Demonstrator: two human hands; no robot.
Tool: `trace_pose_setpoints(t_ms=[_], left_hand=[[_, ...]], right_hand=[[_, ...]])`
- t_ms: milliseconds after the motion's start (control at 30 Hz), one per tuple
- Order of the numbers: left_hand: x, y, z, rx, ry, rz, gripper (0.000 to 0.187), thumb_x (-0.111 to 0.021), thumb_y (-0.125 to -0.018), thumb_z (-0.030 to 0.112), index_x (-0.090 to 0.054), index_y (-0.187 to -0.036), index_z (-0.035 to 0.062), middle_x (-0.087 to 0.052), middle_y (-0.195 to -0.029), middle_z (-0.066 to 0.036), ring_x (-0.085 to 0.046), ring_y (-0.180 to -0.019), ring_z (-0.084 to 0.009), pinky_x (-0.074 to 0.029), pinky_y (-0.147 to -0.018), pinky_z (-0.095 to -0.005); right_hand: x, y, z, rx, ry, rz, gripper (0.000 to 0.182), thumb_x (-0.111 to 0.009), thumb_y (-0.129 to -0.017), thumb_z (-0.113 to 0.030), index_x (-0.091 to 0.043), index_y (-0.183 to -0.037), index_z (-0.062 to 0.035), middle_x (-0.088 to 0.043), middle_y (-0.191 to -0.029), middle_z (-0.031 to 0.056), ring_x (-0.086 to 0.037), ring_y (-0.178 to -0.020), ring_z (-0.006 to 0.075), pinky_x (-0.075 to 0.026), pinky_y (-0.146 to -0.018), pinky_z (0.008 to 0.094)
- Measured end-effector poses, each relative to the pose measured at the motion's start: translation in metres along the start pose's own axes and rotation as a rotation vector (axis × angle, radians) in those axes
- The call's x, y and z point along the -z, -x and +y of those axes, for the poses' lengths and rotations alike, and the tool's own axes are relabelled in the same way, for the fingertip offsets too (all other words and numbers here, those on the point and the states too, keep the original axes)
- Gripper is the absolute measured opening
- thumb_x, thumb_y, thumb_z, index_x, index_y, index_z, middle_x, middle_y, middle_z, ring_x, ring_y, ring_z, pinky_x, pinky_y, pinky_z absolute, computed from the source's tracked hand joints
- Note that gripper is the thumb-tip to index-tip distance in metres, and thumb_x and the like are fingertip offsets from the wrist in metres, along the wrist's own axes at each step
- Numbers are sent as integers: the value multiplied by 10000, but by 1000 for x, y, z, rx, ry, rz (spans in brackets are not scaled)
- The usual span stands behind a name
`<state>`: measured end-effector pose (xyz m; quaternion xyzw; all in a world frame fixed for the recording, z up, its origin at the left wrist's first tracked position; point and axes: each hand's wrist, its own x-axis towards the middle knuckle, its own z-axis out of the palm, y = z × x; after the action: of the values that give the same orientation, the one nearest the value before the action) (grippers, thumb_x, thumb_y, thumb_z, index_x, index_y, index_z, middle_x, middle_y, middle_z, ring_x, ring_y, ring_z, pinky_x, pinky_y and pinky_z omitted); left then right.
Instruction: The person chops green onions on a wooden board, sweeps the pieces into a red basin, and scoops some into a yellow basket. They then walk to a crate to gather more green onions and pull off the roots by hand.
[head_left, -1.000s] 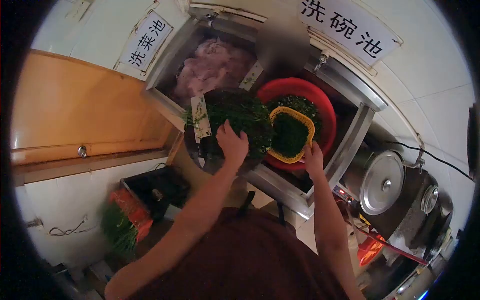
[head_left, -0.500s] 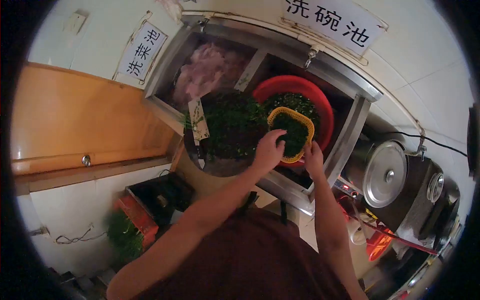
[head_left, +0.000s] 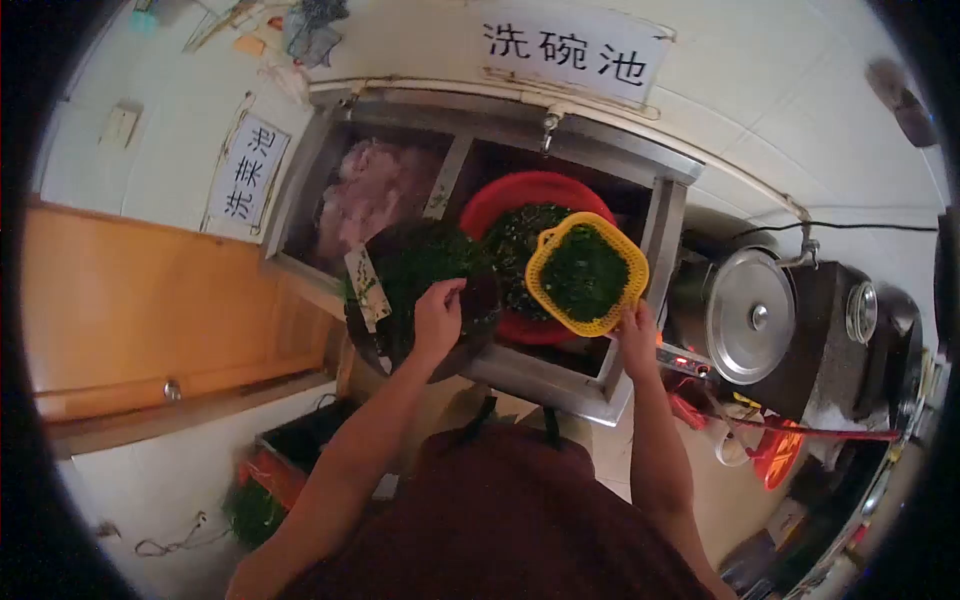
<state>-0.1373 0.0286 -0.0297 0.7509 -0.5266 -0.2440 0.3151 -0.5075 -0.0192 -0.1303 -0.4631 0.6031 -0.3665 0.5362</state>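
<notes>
My right hand [head_left: 637, 337] grips the near right rim of a yellow plastic basket [head_left: 541, 285] that holds chopped greens [head_left: 585, 275]. The basket is above the right part of a red basin [head_left: 490, 195], where more chopped greens [head_left: 520, 235] lie. My left hand [head_left: 438, 318], fingers curled together, is over a round dark cutting board [head_left: 484, 300]. Whatever its fingers hold, if anything, is hidden. Beside it a heap of chopped greens [head_left: 425, 255] covers much of the board. A cleaver [head_left: 366, 285] with bits of green on its blade lies at the board's left edge.
The metal double sink [head_left: 600, 385] has pale pink meat [head_left: 375, 190] in its left basin. A tap [head_left: 550, 125] juts out behind the red basin. At right stands a large lidded pot [head_left: 752, 315]. An orange door [head_left: 180, 310] is at left.
My left hand has moved from the basket leftward to the cutting board. My right hand still grips the basket, now farther right relative to the red basin. The camera view has shifted.
</notes>
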Motion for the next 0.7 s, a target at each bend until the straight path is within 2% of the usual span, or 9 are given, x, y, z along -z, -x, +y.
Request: trace_pose_setpoints(t_ms=[33,100,200,233,300,367,500,633,700], left_hand=[[1,-3,2,-40,-69,-19,290,-593,-940,-31,-701,-1195,53,-712,-1130,-152,-715,-978,-273,-564,-864,-359],[3,-12,11,-133,-95,-23,327,-575,-915,-58,-700,-1197,51,-708,-1136,-166,-711,-983,-302,-561,-873,-371],[-10,-22,19,-309,-111,-24,358,-552,-860,-96,-699,-1160,32,-700,-1102,-186,-690,-973,-365,-552,-867,-414],[-14,-27,22,-387,-110,-1,351,-546,-829,-107,-700,-1120,16,-696,-1064,-192,-673,-958,-398,-548,-851,-445],[-18,-37,29,-436,-132,-56,357,-539,-829,-102,-701,-1124,16,-696,-1081,-196,-674,-973,-399,-546,-856,-450],[-19,-50,38,-478,-162,-110,363,-532,-828,-97,-702,-1128,15,-695,-1099,-200,-674,-988,-399,-544,-861,-455],[-31,-77,38,-439,-292,-178,365,-533,-839,-52,-718,-1141,38,-700,-1138,-209,-672,-1023,-394,-537,-881,-461],[-57,-88,45,-436,-377,-334,390,-553,-866,11,-695,-1227,49,-703,-1159,-209,-658,-1106,-383,-512,-959,-456],[-70,-98,54,-105,-204,-407,421,-529,-888,15,-662,-1286,36,-687,-1209,-225,-643,-1157,-380,-495,-999,-454]], right_hand=[[-1,5,-16,5,-9,18,234,-498,-1077,-216,-557,-1222,-41,-656,-1085,63,-699,-930,158,-617,-768,309],[-5,17,-49,-125,-278,36,230,-493,-1079,-213,-556,-1229,-51,-661,-1081,57,-698,-921,157,-613,-756,304],[-10,14,-23,-8,-82,33,233,-499,-1079,-214,-552,-1247,-61,-661,-1083,45,-694,-930,155,-605,-755,307],[-9,22,-40,-2,-89,70,233,-499,-1079,-214,-552,-1247,-61,-661,-1083,45,-694,-930,155,-605,-755,307],[-3,41,-70,-107,-384,70,241,-496,-1081,-215,-546,-1259,-62,-660,-1085,46,-695,-934,164,-604,-781,325],[14,52,-51,-63,-341,134,253,-485,-1083,-207,-536,-1281,-57,-659,-1120,55,-698,-948,173,-606,-818,350],[65,99,-90,18,-576,211,275,-510,-1086,-233,-551,-1279,-42,-650,-1079,20,-654,-872,115,-569,-736,290],[127,126,-78,40,-720,367,310,-491,-1096,-249,-540,-1315,-36,-663,-1167,62,-683,-970,155,-603,-838,340],[161,137,-60,41,-693,429,310,-453,-1086,-182,-516,-1347,-29,-656,-1202,82,-696,-1031,195,-604,-896,393]])
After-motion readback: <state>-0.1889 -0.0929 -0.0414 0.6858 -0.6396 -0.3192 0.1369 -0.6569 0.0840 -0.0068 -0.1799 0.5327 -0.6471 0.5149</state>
